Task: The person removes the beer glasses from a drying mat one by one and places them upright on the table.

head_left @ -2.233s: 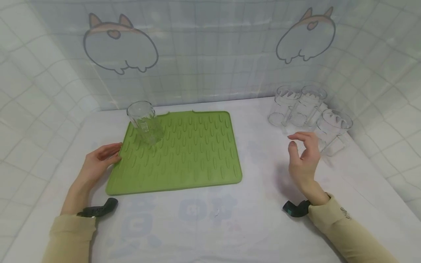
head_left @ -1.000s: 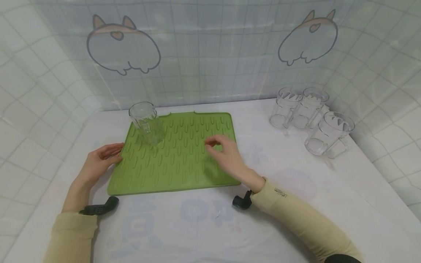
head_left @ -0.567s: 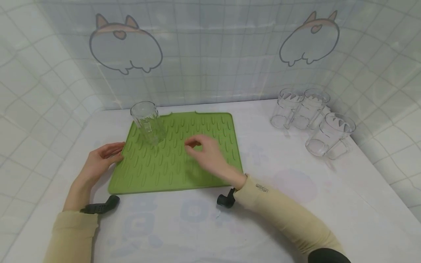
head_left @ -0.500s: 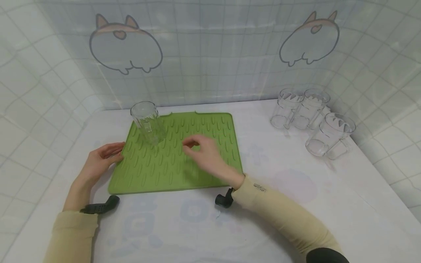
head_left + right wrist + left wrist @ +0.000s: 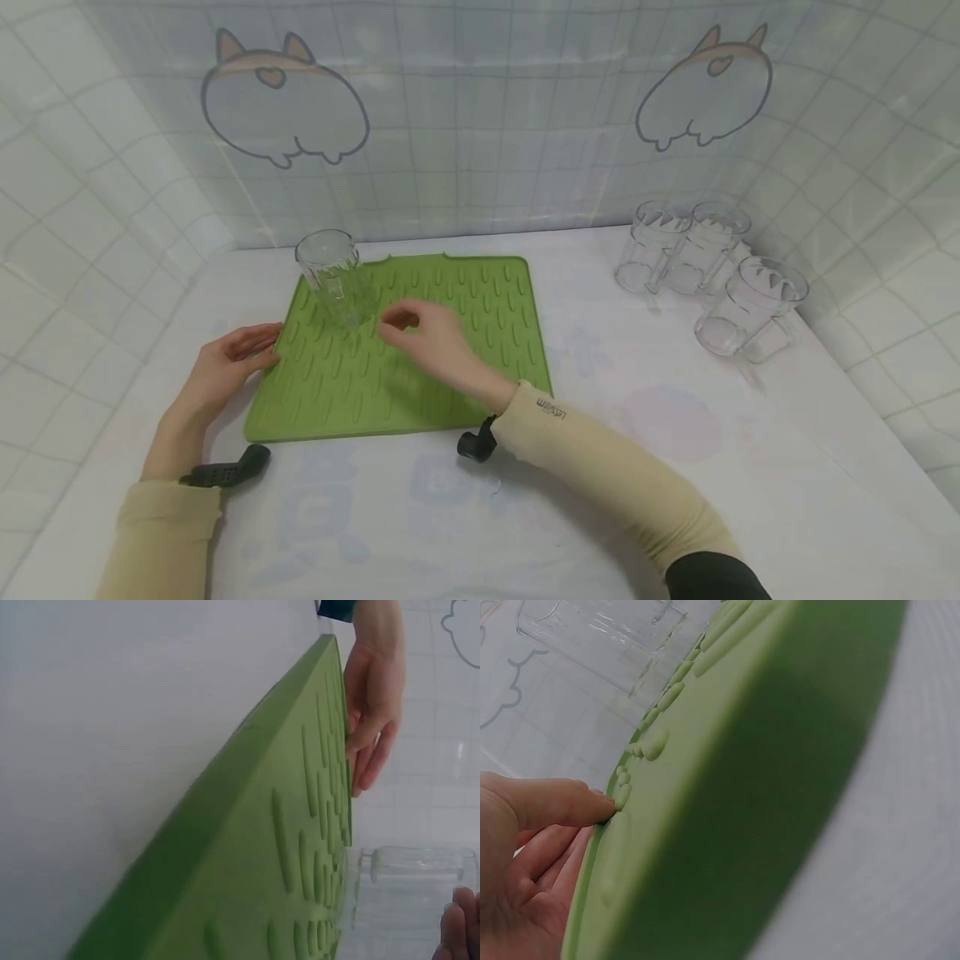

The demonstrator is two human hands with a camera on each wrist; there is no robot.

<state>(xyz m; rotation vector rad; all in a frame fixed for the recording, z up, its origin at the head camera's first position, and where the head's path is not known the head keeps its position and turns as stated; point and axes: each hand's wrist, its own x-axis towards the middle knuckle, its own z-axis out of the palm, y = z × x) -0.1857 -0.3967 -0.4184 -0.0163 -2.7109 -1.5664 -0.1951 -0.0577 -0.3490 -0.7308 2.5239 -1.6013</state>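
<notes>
A clear glass mug stands upright on the back left of a green drying mat with raised oval ridges. My left hand rests at the mat's left edge. In the left wrist view, its thumb touches the rim while the fingers lie outside it. Over the mat, just right of and in front of the mug, my right hand holds nothing; its fingers are loosely bent with a gap to the thumb. The right wrist view shows fingertips overlapping the mug.
Three more clear mugs with handles stand at the back right of the white-covered table: a left one, one behind it and a front one. A grid-patterned curtain encloses the table's back and sides.
My right hand has moved left from beside the front right mug, across the mat, to near the mug on it. My left hand has stayed at the mat's edge.
</notes>
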